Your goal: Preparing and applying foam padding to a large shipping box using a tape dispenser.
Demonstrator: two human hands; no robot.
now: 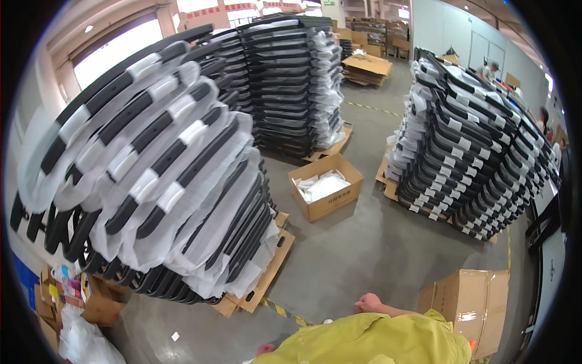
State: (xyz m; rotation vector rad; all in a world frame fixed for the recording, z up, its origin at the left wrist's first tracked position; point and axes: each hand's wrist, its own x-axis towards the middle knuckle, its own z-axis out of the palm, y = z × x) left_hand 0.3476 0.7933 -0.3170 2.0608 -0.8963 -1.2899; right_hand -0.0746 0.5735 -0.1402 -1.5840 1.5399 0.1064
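Observation:
My right hand (368, 302) is in front of my yellow shirt, its fingers curled together and nothing visible in them. Only a small part of my left hand (265, 349) shows at the lower edge, left of the shirt; its fingers are too hidden to read. Neither hand touches any of the goods. Nearest to my right arm is a taped cardboard carton (482, 306). Ahead on the floor, an open cardboard box (330, 203) holds white wrapping material (324, 185).
Tall stacks of black curved frames with white wrapping stand at the left (163, 158), far middle (282, 85) and right (467, 151), on cardboard-covered pallets. Grey floor (339, 255) runs between them. Plastic bags (85, 340) and cartons lie lower left. People (490, 70) are at the far right.

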